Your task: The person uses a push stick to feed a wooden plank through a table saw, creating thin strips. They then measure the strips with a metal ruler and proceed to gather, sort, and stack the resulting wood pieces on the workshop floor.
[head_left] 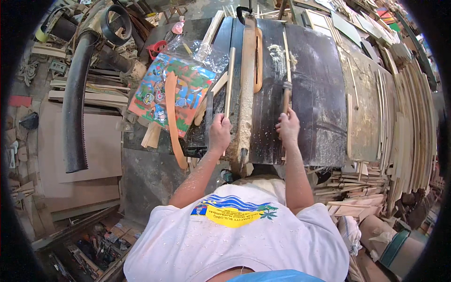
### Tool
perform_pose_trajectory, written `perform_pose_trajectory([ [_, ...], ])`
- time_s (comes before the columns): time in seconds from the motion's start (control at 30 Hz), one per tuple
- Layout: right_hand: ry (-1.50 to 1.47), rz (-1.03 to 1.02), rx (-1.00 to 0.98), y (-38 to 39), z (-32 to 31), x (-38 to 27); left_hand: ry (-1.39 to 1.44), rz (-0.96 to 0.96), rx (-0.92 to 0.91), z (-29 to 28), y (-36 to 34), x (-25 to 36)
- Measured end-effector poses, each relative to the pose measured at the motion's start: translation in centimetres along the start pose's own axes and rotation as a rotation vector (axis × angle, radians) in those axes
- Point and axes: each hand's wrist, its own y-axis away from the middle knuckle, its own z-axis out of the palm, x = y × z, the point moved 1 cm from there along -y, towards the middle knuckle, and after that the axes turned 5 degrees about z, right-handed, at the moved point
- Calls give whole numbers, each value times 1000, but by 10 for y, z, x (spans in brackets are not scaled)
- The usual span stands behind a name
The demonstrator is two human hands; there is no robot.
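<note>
My left hand [220,132] is closed around the lower end of a thin, pale wooden strip [230,77], which points away from me along the dark machine table [310,101]. In my right hand [288,127] is a short wooden-handled tool [285,100] with a grey band or head; its exact kind is unclear. Just beyond the tool, another narrow wooden strip [285,51] lies lengthwise. Between my hands runs a long, dust-covered wooden bar [246,89], and beside it is an orange-brown slotted insert [258,61].
A colourful printed sheet [157,89] in clear plastic lies left, with a curved orange-brown wooden piece [172,117] across it. A black ribbed hose [75,103] hangs farther left. Stacked wooden strips [416,127] fill the right side. A black clamp [242,14] stands at the bar's far end.
</note>
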Motion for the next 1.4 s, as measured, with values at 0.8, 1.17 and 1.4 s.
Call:
perform_pose_trajectory([
  [0.8,413,-371,-177,106,34,59,-453,303,-131,34,16,26],
  [1.17,813,-437,-214,78,35,29,-794,175,-194,76,-32,35],
  [1.4,850,-519,264,54,2,12,-821,170,-135,86,-72,40],
])
